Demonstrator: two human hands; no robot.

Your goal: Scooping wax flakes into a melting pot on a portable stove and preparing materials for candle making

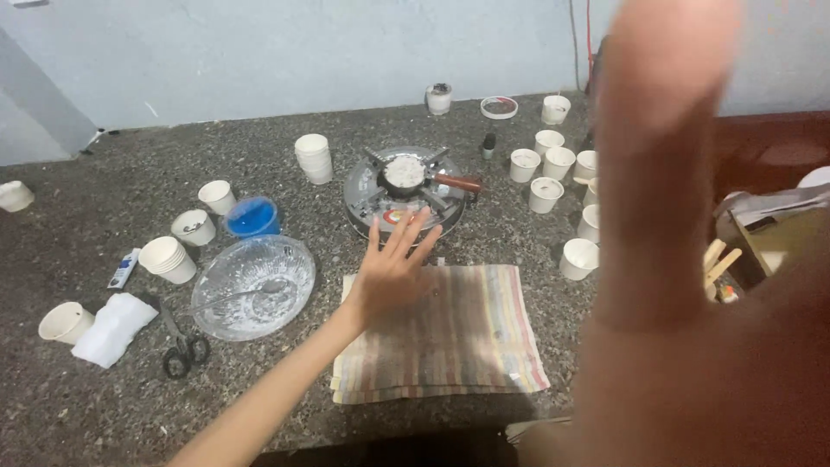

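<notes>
While the left hand (393,268) lies flat and open, fingers spread, holding nothing, on the striped cloth (450,333), the right hand (661,130) blurs close to the lens, its grip unclear. Behind the cloth, one small pan (406,173) of white stuff sits on one burner (367,195); left, one glass bowl (255,285) holds a spoon (238,294).
</notes>
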